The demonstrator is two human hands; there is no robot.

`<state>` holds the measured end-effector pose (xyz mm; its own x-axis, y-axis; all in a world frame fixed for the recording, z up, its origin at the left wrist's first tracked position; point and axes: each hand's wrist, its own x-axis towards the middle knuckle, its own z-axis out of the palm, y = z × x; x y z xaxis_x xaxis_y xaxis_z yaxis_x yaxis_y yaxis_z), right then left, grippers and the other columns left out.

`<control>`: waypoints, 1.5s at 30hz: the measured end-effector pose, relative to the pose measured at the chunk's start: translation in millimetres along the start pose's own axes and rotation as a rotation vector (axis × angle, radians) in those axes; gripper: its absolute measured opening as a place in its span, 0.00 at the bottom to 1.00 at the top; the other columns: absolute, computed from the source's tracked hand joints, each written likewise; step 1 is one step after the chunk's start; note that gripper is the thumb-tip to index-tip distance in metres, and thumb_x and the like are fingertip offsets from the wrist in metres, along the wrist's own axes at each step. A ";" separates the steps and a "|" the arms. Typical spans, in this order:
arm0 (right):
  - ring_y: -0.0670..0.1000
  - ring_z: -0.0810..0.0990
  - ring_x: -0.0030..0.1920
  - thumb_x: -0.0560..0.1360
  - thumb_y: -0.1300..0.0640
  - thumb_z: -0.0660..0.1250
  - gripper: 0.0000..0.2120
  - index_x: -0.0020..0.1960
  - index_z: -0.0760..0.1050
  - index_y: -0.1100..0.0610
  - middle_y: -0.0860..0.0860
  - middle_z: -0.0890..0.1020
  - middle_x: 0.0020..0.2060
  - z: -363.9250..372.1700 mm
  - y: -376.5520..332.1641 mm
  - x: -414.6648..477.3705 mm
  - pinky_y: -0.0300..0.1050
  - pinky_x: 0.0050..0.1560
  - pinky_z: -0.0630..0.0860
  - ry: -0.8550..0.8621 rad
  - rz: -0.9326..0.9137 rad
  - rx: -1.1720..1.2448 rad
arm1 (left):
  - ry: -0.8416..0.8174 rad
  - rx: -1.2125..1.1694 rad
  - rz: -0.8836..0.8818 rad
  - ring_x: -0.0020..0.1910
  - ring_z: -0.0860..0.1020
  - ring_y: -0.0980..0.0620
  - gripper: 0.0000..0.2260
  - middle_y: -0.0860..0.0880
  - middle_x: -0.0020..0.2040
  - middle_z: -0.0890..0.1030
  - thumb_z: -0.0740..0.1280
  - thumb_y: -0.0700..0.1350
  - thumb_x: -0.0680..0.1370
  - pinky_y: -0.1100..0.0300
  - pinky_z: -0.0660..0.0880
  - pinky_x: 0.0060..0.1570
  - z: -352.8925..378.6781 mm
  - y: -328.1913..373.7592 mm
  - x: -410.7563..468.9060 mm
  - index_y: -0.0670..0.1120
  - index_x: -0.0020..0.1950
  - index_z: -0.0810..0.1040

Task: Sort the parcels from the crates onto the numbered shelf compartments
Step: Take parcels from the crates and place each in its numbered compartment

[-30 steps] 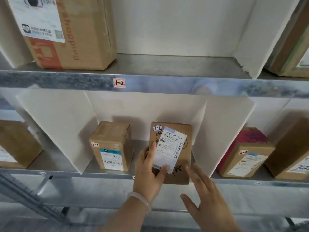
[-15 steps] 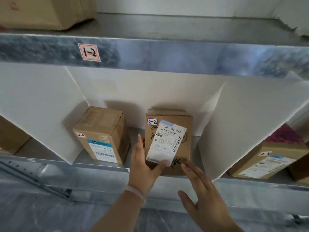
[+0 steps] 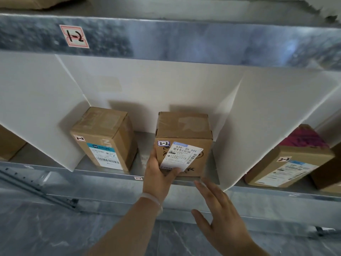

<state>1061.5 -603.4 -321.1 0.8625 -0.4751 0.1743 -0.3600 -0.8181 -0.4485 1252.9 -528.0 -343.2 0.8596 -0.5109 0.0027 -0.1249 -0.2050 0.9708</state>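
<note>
Since its tag (image 3: 163, 143) reads 2-2, parcel (image 3: 184, 133) stands in compartment 2-2 (image 3: 143, 143); left hand (image 3: 158, 174) clasps its lower corner, likely to seat it; right hand (image 3: 221, 218) hovers, fingers (image 3: 206, 189) straight, empty.

Pale translucent band (image 3: 151, 199) round the wrist of the left hand (image 3: 156, 175); 2 bare forearms (image 3: 129, 228).

Galvanised metal, white board, brown cardboard.
The shelf (image 3: 184, 43) is mottled sheet metal with a dull shine; the dividers (image 3: 36, 108) are smooth matt white board. The nearer parcel (image 3: 184, 130) and the parcel beside it (image 3: 103, 130) are matt cardboard, tape-glazed on top; the label (image 3: 181, 157) is white paper.
</note>
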 end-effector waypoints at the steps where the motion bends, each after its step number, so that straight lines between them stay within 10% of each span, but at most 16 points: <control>1: 0.41 0.63 0.68 0.73 0.39 0.65 0.33 0.75 0.58 0.41 0.41 0.62 0.75 1.9 2.5 -1.8 0.36 0.65 0.56 -0.025 0.006 -0.003 | 0.002 0.004 0.000 0.59 0.80 0.57 0.36 0.58 0.61 0.80 0.80 0.44 0.67 0.54 0.82 0.53 2.9 -1.9 0.6 0.51 0.71 0.67; 9: 0.40 0.62 0.69 0.73 0.39 0.64 0.34 0.76 0.55 0.39 0.38 0.60 0.74 -0.9 8.2 -5.7 0.35 0.65 0.53 -0.041 -0.010 -0.011 | -0.010 0.049 -0.003 0.59 0.80 0.54 0.36 0.53 0.62 0.79 0.79 0.41 0.69 0.66 0.79 0.51 4.1 -1.7 4.2 0.48 0.73 0.65; 16: 0.41 0.56 0.73 0.76 0.35 0.58 0.35 0.71 0.36 0.28 0.32 0.45 0.73 -2.3 -9.9 0.7 0.38 0.66 0.51 -0.068 -0.063 0.011 | -0.064 0.210 0.041 0.71 0.70 0.49 0.44 0.51 0.73 0.71 0.78 0.51 0.70 0.45 0.74 0.65 -26.2 12.6 -10.2 0.59 0.78 0.56; 20: 0.47 0.67 0.71 0.75 0.35 0.60 0.34 0.74 0.45 0.35 0.38 0.59 0.75 -6.3 -46.6 8.2 0.40 0.65 0.56 -0.131 -0.118 -0.027 | 0.068 0.475 0.155 0.74 0.66 0.50 0.39 0.51 0.75 0.68 0.76 0.52 0.72 0.56 0.65 0.71 -72.6 25.9 -54.8 0.55 0.78 0.59; 28: 0.43 0.48 0.76 0.77 0.37 0.60 0.34 0.76 0.46 0.38 0.38 0.48 0.77 0.3 -192.8 15.2 0.32 0.69 0.37 -0.283 -0.519 0.103 | 0.426 0.820 0.267 0.67 0.74 0.43 0.30 0.46 0.72 0.73 0.69 0.58 0.72 0.44 0.75 0.62 -230.2 38.0 -170.1 0.52 0.73 0.69; 33: 0.51 0.63 0.72 0.69 0.36 0.60 0.35 0.74 0.62 0.46 0.48 0.66 0.73 22.1 -298.4 -38.9 0.53 0.70 0.66 -0.284 -0.744 0.114 | 0.585 1.039 0.249 0.65 0.75 0.44 0.30 0.45 0.69 0.75 0.69 0.58 0.72 0.47 0.75 0.61 -327.4 48.3 -281.2 0.47 0.71 0.73; 45: 0.50 0.55 0.76 0.74 0.34 0.54 0.35 0.77 0.53 0.45 0.48 0.60 0.76 57.3 -542.4 -288.0 0.53 0.74 0.58 -0.346 -1.238 0.205 | 0.948 1.296 -0.160 0.71 0.71 0.45 0.29 0.48 0.73 0.72 0.62 0.62 0.75 0.42 0.72 0.65 -485.1 48.3 -635.9 0.51 0.74 0.69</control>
<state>1028.8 -4.2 -178.3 0.6380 0.6879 0.3459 0.7700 -0.5716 -0.2835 940.5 192.0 -181.6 0.8242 0.1572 0.5441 0.1014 -0.9861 0.1313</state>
